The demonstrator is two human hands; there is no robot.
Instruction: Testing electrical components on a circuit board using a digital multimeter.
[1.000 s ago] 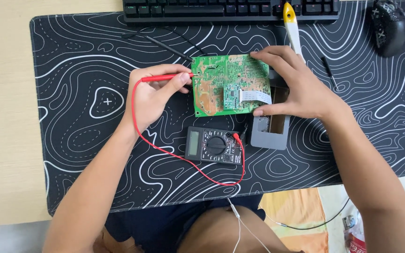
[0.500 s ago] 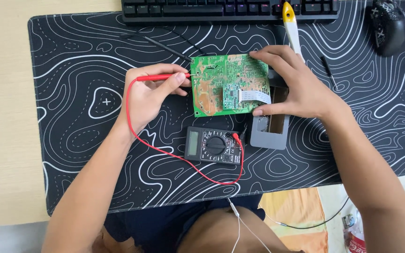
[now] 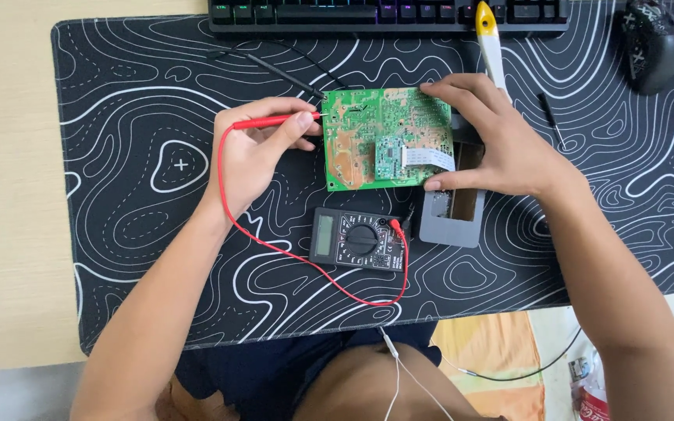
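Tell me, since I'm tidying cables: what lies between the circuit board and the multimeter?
Only bare patterned mat separates the circuit board from the multimeter in the head view.

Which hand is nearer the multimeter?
Right. The right hand holds the circuit board just up-right of the multimeter; the left hand, holding the red probe, is farther up-left.

Green circuit board (image 3: 376,140), red probe (image 3: 263,122) — black white-swirled mat (image 3: 142,195).

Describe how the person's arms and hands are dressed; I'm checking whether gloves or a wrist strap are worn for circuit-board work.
Both are bare. The left hand and right hand wear no gloves, rings, watch or wrist strap, and both forearms show no sleeves up to the frame edge. No markings are visible.
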